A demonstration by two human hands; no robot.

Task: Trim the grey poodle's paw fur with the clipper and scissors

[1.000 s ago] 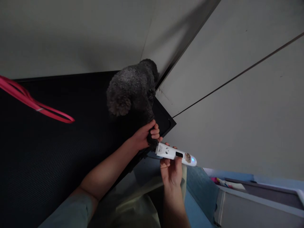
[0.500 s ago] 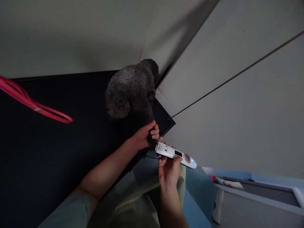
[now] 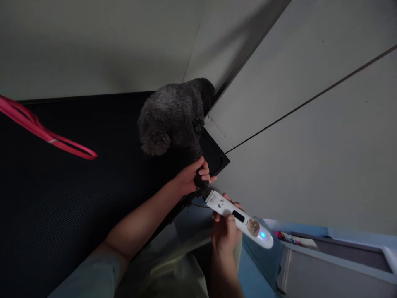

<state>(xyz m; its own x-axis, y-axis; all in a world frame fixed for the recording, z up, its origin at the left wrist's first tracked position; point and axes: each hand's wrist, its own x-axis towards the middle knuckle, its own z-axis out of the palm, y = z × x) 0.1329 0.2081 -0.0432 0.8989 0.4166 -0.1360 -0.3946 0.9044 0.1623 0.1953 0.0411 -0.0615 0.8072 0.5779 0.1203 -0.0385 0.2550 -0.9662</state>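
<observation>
A dark grey curly-haired dog [image 3: 173, 111] stands at the corner of the black grooming table [image 3: 62, 198], its rump toward me and its head by the wall. My left hand [image 3: 192, 178] is closed around one of its legs, drawn out past the table's edge. In my right hand [image 3: 226, 227] is a white pet clipper [image 3: 238, 217] with a blue light lit near its butt end. The clipper's blade end is at the dog's paw [image 3: 204, 189]; whether it touches the hair I cannot tell.
A looped pink leash [image 3: 46, 134] hangs over the table at left. Pale walls [image 3: 297, 165] border the table behind and at right. At lower right stands a grey and white bin or cart [image 3: 335, 269] with small packets [image 3: 288, 237] in it.
The clipper has shifted down and right, its rear end swinging lower, with my right hand. More of the paw shows. The dog's head has moved slightly right; my left hand keeps its hold.
</observation>
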